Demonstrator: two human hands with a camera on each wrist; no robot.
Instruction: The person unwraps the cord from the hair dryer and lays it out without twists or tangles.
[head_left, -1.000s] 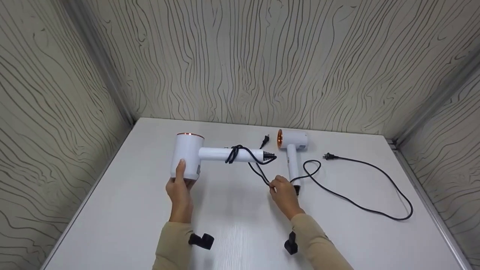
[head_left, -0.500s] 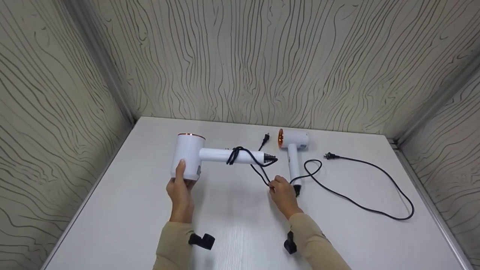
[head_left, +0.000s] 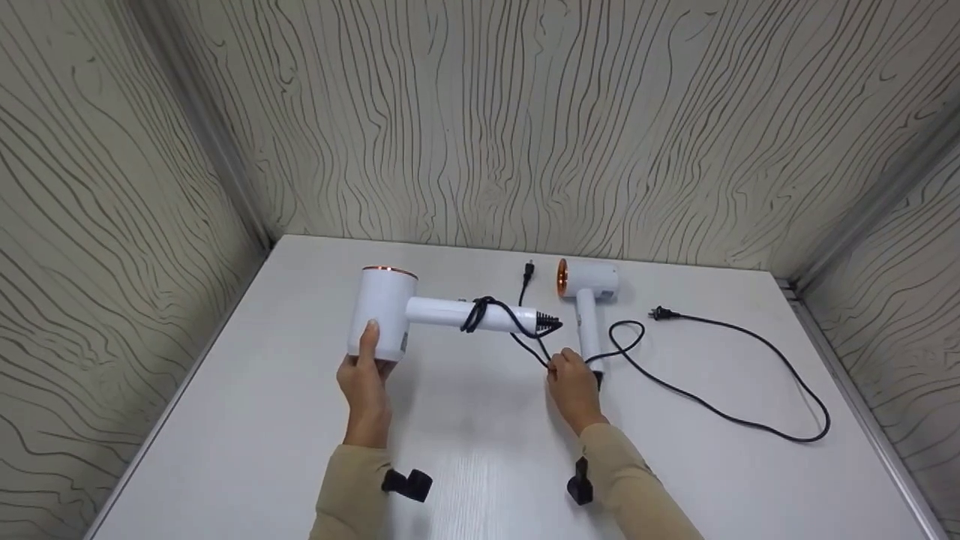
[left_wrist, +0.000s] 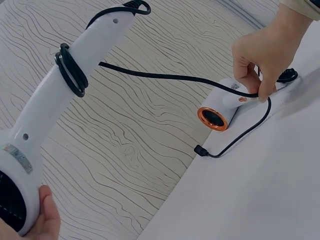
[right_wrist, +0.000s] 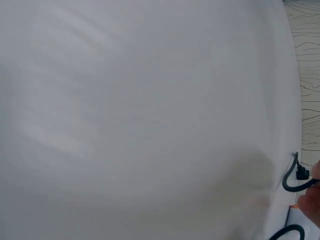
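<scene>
My left hand [head_left: 365, 390] grips the barrel of a white hair dryer [head_left: 381, 307] with a copper-coloured rim, holding it above the table with its handle pointing right. A black cord [left_wrist: 71, 70] is wound round that handle, then runs across to my right hand [head_left: 574, 386]. Between thumb and fingers the right hand pinches this cord, as the left wrist view [left_wrist: 265, 60] also shows. The cord's plug [head_left: 529, 271] lies toward the back of the table. Beside the right hand, a second white hair dryer [head_left: 589, 279] lies on the table, the end of its handle partly hidden.
The second dryer's cord [head_left: 750, 424] loops over the right side of the white table [head_left: 247, 420], ending in a plug [head_left: 660, 313]. Patterned panels [head_left: 480, 127] stand behind the table and on both sides.
The held hair dryer and both hands have shifted slightly right. The plug of the pinched cord has turned a little. The second hair dryer stays where it was.
</scene>
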